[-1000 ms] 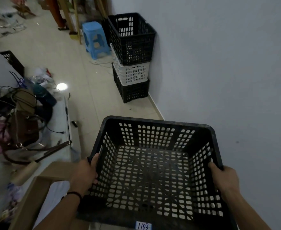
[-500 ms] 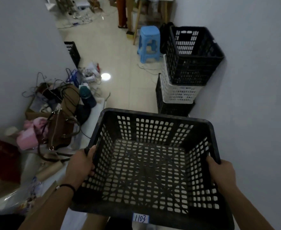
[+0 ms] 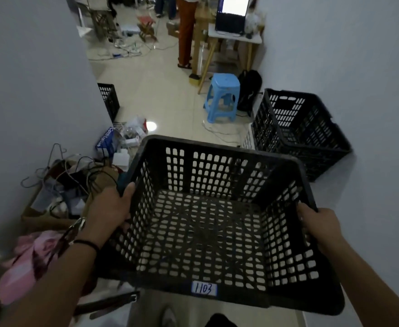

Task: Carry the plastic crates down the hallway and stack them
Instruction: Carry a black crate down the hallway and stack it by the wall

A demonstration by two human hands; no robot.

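carried crate: I see a black plastic crate (image 3: 208, 223) held low in front of the body, open side up, nothing inside, white label reading 1103 (image 3: 204, 289) on the near rim.
left grip: left hand (image 3: 109, 208) clenched around the crate's left rim, thumb over the top edge, fingers on the outer wall; black band (image 3: 86, 244) on that wrist.
right grip: right hand (image 3: 321, 226) grasping the right rim, fingers curled over the edge.
stack: black crate on top (image 3: 297, 128) against the right wall, just beyond the carried crate; white crate (image 3: 248, 140) partly visible under it.
floor left: cables, bags and boxes (image 3: 76, 175) piled along the left wall.
further back: blue stool (image 3: 222, 100), wooden surface with laptop (image 3: 232, 14), a person's legs (image 3: 185, 31).
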